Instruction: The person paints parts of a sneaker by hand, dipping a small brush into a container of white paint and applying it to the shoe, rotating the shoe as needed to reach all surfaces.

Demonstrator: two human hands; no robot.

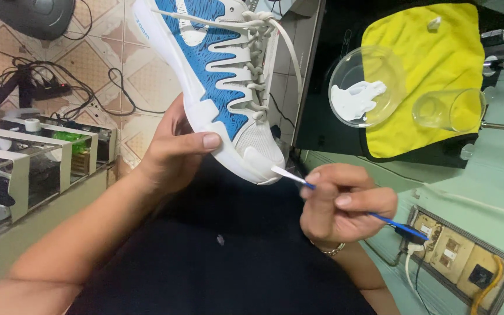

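1. Shoe: a white and blue lace-up sports shoe (pixel 217 76) with white laces is held up in front of the person, toe pointing down towards the lap, above a dark garment.
2. The left hand (pixel 173 149) cups the shoe from the sole side; its fingers are clenched around the white sole, with the thumb pressed flat on the sole edge near the toe. The forearm runs in from the lower left.
3. The right hand (pixel 345 204) pinches a thin blue-handled brush with a white-coated tip (pixel 290 177); its fingers are closed on the handle, the thumb lying across it. The white tip touches the white toe cap of the shoe. The handle sticks out behind the hand towards the lower right.
4. A clear round glass dish holding a smear of white paint (pixel 366 87) sits on a yellow cloth (pixel 438 52) spread over a dark worktop (pixel 322 128), well apart from the hands.
5. A clear empty glass tumbler (pixel 450 109) lies just beside the dish on the same cloth.
6. A beige wall socket panel (pixel 456 251) with a plugged-in cable shows at the lower right, near the brush's end.
7. A white-framed rack (pixel 36 157) stands at the left, and black cables cross the patterned tiled floor (pixel 129 64) above it.
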